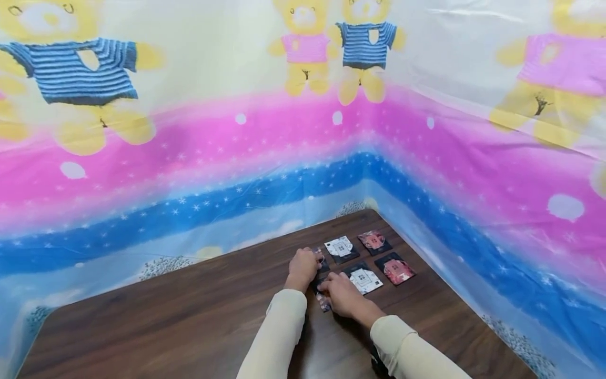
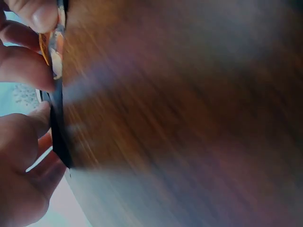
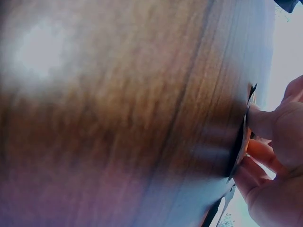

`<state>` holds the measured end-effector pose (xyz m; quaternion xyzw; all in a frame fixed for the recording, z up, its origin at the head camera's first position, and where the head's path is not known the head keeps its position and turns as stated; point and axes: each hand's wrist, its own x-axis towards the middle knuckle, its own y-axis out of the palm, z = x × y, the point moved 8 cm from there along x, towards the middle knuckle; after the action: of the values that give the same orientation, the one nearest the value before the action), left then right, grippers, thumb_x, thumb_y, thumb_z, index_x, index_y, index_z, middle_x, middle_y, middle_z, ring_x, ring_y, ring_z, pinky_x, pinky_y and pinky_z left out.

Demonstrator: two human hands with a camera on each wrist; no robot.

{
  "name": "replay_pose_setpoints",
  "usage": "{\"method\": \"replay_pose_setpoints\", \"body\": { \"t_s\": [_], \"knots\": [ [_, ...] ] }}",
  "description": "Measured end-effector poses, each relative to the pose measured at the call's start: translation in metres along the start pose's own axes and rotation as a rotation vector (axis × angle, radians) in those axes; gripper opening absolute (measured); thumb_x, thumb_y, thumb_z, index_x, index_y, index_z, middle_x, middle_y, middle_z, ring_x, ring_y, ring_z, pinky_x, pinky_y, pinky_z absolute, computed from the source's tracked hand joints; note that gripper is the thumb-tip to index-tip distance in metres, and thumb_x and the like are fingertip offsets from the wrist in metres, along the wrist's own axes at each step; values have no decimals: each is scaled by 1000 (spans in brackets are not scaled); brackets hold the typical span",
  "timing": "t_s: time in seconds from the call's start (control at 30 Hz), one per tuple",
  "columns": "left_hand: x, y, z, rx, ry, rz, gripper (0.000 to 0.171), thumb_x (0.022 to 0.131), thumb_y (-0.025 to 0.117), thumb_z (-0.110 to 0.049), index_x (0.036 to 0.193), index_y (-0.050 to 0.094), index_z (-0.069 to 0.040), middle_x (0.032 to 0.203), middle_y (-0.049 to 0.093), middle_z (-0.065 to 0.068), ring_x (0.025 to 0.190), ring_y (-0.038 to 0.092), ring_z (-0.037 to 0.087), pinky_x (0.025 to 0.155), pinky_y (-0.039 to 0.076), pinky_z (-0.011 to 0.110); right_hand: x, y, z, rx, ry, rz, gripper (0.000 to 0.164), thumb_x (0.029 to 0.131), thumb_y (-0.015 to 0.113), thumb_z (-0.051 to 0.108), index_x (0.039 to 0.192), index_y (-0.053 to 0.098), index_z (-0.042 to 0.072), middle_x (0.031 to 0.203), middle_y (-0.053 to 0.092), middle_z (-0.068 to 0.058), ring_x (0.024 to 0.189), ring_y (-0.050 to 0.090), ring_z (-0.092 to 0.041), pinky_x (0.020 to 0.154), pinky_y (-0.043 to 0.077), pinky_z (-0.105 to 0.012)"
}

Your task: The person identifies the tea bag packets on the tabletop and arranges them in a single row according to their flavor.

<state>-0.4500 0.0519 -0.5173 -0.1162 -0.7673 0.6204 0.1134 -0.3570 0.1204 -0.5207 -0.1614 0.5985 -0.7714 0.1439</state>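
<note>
Thin square cards with dark corners and printed patterns lie in two rows on the table. My left hand (image 1: 304, 267) holds the leftmost card of the back row (image 1: 324, 261), its fingertips along the edges. My right hand (image 1: 344, 296) holds the leftmost card of the front row (image 1: 324, 302) between thumb and fingers. Both hands hide much of these two cards. The right wrist view shows the right hand's card (image 3: 241, 139) edge-on, slightly bowed. In the left wrist view, both hands' fingers are at card edges close to the wood.
To the right lie a white-patterned card (image 1: 341, 248) and a red-patterned card (image 1: 375, 242) in back, with another white one (image 1: 368, 280) and red one (image 1: 396, 268) in front. The brown wooden table (image 1: 165, 326) meets a printed cloth (image 1: 227, 205) behind and right.
</note>
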Motion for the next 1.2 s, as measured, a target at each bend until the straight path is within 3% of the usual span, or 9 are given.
{"method": "replay_pose_setpoints", "body": {
  "t_s": [0.2,0.37,0.7,0.93,1.2],
  "knots": [
    [-3,2,6,6,-32,20,34,99,66,-33,132,71,-29,126,66,11,114,62,31,84,60,42,-1,3,-1,-3,11,5,28,91,75,16,119,77,14,115,70,-8,102,60,-24,86,48,-38],
    [-5,-7,11,35,-24,20,35,98,66,-34,133,69,-33,129,66,10,118,62,31,88,60,42,4,-1,-3,-2,32,20,30,92,75,17,122,76,15,118,69,-8,103,59,-25,88,48,-39],
    [-20,-4,26,45,-3,34,37,99,66,-32,136,68,-33,135,65,8,118,62,31,93,58,42,0,2,-2,35,40,15,31,90,77,15,121,76,13,117,68,-8,102,59,-26,89,48,-42],
    [-35,-6,46,-14,-36,40,39,100,64,-31,139,64,-30,142,61,10,124,60,31,98,56,44,1,4,-3,72,64,26,33,91,77,15,123,75,13,118,67,-9,103,58,-27,90,49,-42],
    [-55,-12,67,-14,-69,41,43,101,63,-32,143,60,-29,144,59,9,125,58,31,99,55,46,-1,2,-2,95,74,24,33,91,76,14,124,75,12,119,68,-10,106,59,-28,93,48,-43]
  ]
}}
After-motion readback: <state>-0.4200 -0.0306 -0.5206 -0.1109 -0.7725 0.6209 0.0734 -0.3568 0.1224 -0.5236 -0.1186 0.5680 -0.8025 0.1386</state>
